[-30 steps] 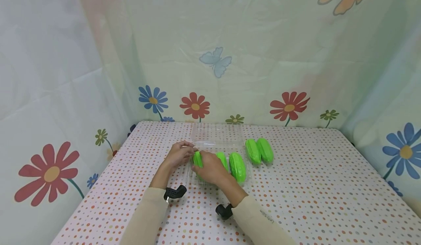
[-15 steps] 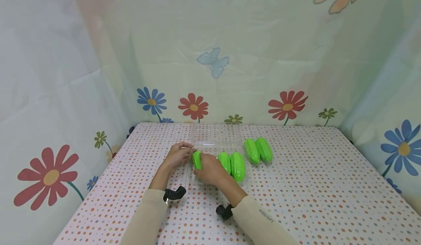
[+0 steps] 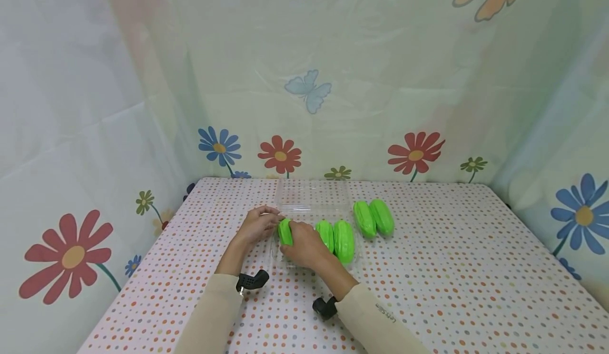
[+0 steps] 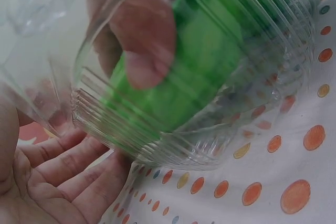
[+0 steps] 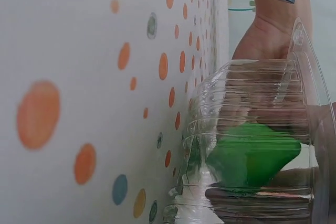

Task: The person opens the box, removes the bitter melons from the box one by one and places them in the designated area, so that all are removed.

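Observation:
A clear plastic box (image 4: 194, 153) stands on the table with its lid (image 3: 311, 195) folded back. My right hand (image 3: 305, 244) reaches into its left part and grips a bright green, ridged oblong piece (image 3: 285, 232), thumb on one side and fingers on the other. That piece also shows through the box wall in both wrist views. At the left wall, my left hand (image 3: 258, 224) holds the box, its fingers (image 4: 68, 171) along the outside and the thumb seen through the plastic. Two similar green pieces (image 3: 325, 234) (image 3: 344, 241) lie side by side in the right part of the box.
Two more green pieces (image 3: 364, 219) (image 3: 383, 217) lie together on the table behind and right of the box. A dotted cloth (image 3: 428, 290) covers the table. Flowered curtains (image 3: 380, 79) hang along the back and both sides.
The right hand has shifted slightly, and more of the green piece beside it in the box shows now. The left hand stays at the box wall. The head view has moved a little.

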`<state>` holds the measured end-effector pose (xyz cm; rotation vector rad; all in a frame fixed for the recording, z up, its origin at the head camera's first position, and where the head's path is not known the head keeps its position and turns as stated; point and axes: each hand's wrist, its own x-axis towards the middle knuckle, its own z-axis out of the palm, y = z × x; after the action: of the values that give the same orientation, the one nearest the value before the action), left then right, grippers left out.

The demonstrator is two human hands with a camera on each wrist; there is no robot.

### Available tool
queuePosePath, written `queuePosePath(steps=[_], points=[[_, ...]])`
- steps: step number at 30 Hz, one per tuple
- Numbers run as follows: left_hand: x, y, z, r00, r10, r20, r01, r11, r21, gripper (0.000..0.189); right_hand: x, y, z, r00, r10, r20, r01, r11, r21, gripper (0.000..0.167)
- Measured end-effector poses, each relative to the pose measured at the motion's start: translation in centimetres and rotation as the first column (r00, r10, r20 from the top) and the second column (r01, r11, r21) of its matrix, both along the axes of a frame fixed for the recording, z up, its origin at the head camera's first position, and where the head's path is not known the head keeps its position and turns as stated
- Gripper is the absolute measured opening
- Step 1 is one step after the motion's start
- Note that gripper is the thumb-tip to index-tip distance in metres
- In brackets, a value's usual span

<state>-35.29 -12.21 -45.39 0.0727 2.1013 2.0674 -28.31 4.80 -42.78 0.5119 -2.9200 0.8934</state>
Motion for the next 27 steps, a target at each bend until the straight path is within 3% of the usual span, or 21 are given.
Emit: queuePosePath(steps=[8, 17, 27], points=[[0.1, 0.0, 0.0, 1.000, -0.010, -0.009, 0.010, 1.000, 0.007, 0.034, 0.0, 0.2, 0.1, 1.000, -0.015, -0.002, 0.015, 0.997, -0.076, 0.045], [0.1, -0.1, 0.0, 1.000, -0.020, -0.016, 0.020, 1.000, -0.010, 0.037, 0.2, 0.3, 0.5, 0.999, -0.046, -0.015, 0.043, 0.988, -0.147, 0.053], [0.0, -0.1, 0.0, 1.000, -0.017, -0.016, 0.017, 1.000, -0.007, 0.032, 0.1, 0.7, 1.0, 0.988, -0.148, -0.034, 0.137, 0.963, -0.230, 0.055]])
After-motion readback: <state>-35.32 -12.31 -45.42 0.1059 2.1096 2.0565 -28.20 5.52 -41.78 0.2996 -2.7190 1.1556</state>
